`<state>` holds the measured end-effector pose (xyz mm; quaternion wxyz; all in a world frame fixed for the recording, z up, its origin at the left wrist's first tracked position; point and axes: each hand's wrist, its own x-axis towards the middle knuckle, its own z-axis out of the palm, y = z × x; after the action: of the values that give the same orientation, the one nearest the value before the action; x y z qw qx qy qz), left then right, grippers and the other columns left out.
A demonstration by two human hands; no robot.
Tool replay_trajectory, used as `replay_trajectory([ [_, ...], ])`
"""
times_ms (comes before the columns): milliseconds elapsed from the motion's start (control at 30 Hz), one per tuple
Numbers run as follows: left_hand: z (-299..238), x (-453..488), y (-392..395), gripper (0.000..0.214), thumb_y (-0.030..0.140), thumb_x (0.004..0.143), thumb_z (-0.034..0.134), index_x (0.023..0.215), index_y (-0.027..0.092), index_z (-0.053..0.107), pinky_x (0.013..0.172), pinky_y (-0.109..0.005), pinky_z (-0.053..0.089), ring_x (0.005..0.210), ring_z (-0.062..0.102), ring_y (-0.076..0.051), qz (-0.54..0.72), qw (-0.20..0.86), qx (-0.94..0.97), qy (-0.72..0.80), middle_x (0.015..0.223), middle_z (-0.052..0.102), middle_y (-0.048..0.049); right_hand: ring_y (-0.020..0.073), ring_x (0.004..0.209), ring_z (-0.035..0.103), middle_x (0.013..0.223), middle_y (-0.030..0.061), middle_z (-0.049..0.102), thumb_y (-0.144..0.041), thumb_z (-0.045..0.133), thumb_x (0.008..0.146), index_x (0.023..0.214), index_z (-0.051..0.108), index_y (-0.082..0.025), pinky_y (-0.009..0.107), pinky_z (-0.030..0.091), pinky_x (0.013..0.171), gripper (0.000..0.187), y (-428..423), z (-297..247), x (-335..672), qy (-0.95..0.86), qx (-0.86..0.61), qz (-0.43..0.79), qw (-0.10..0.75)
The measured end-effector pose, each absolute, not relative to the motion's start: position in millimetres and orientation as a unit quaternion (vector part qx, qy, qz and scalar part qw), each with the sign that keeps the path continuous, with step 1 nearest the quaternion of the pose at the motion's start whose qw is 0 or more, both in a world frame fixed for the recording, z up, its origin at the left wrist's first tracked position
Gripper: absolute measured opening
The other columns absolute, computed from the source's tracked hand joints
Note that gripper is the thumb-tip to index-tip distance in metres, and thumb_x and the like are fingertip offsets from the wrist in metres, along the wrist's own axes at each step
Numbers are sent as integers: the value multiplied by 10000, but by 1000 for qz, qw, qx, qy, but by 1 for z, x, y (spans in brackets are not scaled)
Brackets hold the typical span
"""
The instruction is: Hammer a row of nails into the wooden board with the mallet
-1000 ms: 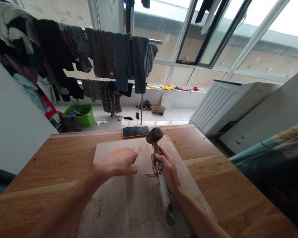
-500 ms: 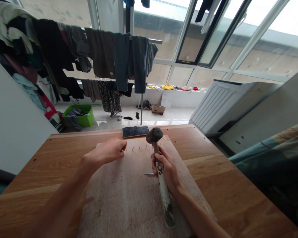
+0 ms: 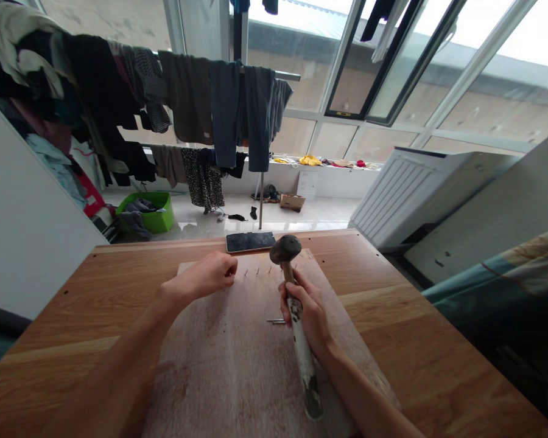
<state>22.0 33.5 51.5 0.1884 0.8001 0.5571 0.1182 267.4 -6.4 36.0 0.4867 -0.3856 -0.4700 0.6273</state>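
Note:
My right hand (image 3: 308,304) is wrapped around the handle of a hammer (image 3: 296,310), its dark head raised above the far part of a wooden board (image 3: 237,377). My left hand (image 3: 214,271) is closed near the board's far left corner, its fingertips pressed together by the surface; whatever they pinch is hidden. Several thin nails (image 3: 257,271) stand upright in a row between my two hands, some partly behind the hammer. A few loose nails (image 3: 276,321) lie on the board just left of the hammer handle.
A phone (image 3: 250,242) lies by the far edge of the wooden table (image 3: 393,304). Beyond it are a clothes rack with hanging trousers (image 3: 231,109), a green basket (image 3: 159,213) and a white ribbed unit (image 3: 402,188). A patterned cloth (image 3: 506,280) hangs at the right.
My left hand has shifted very slightly to the right along the board. The hammer stays in about the same place in my right hand.

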Motion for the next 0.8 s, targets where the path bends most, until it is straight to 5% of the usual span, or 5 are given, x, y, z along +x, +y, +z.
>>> replay_trajectory([
  [233, 40, 13, 33, 201, 311, 779, 640, 930, 178, 633, 611, -237, 424, 670, 568, -145, 197, 340, 752, 529, 729, 619, 15, 64, 367, 484, 678, -64, 563, -367, 627, 814, 917, 602, -194, 168, 384, 297, 203, -8, 38, 267, -467, -382, 631, 487],
  [800, 17, 16, 21, 217, 360, 844, 628, 814, 155, 690, 658, -252, 438, 682, 541, -131, 345, 276, 728, 525, 812, 623, -21, 52, 348, 462, 682, -56, 566, -395, 631, 812, 840, 585, -198, 165, 363, 288, 204, -10, 38, 263, -496, -366, 648, 447],
])
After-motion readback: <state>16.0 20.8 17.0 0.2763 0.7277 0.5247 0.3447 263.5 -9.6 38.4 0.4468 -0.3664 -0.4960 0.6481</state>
